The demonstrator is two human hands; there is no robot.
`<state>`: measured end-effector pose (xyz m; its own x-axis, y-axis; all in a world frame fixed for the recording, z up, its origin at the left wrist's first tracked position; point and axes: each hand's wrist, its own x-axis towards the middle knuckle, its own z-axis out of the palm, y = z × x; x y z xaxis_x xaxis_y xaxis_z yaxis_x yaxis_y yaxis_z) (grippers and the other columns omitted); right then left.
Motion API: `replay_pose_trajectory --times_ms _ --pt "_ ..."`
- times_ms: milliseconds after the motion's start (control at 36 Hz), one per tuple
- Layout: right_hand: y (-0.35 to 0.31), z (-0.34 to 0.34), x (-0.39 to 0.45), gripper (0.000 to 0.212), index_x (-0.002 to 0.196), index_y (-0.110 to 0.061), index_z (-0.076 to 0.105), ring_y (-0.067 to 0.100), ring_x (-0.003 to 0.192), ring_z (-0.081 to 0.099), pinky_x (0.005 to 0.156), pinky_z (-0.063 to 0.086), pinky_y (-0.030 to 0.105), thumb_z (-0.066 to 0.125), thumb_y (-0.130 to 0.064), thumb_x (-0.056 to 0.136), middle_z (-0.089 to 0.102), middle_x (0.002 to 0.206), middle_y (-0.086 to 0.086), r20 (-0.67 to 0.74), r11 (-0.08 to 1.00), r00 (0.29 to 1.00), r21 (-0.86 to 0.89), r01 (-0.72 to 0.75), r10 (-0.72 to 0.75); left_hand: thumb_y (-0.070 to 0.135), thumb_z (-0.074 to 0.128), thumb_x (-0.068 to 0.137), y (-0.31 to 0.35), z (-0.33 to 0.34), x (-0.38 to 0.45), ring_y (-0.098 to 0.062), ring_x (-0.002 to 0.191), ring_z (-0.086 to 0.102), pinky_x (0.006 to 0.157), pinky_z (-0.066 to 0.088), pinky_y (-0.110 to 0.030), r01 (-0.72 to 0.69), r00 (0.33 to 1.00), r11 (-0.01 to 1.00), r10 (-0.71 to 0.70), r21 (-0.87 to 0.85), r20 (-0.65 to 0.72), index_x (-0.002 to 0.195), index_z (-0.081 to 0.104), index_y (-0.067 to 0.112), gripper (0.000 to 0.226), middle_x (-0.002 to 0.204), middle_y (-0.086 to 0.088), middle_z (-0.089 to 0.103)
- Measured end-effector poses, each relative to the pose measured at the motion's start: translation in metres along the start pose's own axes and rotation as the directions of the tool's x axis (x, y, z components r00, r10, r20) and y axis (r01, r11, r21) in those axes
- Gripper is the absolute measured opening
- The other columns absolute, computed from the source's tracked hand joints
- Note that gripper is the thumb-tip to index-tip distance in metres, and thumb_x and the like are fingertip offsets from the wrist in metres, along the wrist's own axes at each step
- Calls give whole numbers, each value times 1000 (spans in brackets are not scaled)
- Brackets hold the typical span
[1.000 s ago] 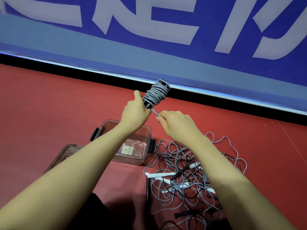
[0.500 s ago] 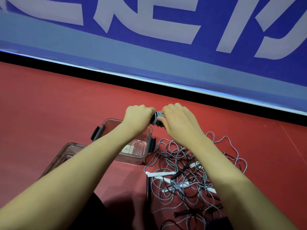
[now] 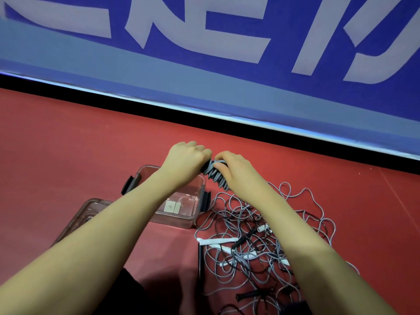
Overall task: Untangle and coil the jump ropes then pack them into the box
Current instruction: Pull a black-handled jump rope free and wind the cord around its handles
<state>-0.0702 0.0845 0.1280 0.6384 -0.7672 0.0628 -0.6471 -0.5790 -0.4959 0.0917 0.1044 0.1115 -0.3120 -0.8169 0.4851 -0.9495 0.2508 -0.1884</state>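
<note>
A grey jump rope wound into a tight coil (image 3: 216, 176) around its black handles is held between both hands, just above the far right corner of the box. My left hand (image 3: 185, 161) grips the coil's upper end. My right hand (image 3: 238, 171) curls over its lower right side, hiding part of it. The clear plastic box (image 3: 195, 220) stands open on the red floor under my left forearm. A tangle of grey ropes (image 3: 261, 242) with black and white handles lies to the box's right.
The box's clear lid (image 3: 91, 212) lies flat to the left of the box. A blue banner wall (image 3: 227, 76) with white lettering runs along the far side of the red floor (image 3: 68, 144). A white handle (image 3: 218, 241) lies at the tangle's left edge.
The coil was raised upright in my left hand a second ago; both hands have brought it down over the box corner, and my right hand now closes round it.
</note>
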Motion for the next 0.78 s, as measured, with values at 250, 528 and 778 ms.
replay_pose_trajectory --times_ms 250,528,778 --pt "-1 5 6 23 107 -4 64 26 95 56 75 33 22 48 -18 98 66 100 12 -293 975 956 206 84 -21 1 72 60 -2 -4 8 -36 78 55 56 37 -34 340 940 936 -339 -89 31 106 63 8 47 105 -16 58" --pt "2 3 12 27 82 -10 64 27 68 54 64 42 36 48 -25 98 63 69 4 -467 949 870 314 -2 156 5 49 83 18 -15 9 -34 89 61 78 48 -40 620 744 529 -631 -579 220 144 20 9 67 122 -13 58" --pt "5 -7 14 21 89 -12 72 16 74 61 67 43 22 54 -20 95 68 74 -2 -442 886 860 464 -23 254 44 62 81 34 -18 9 -27 111 56 83 49 -38 509 860 688 -376 -518 346 143 23 15 79 130 -3 53"
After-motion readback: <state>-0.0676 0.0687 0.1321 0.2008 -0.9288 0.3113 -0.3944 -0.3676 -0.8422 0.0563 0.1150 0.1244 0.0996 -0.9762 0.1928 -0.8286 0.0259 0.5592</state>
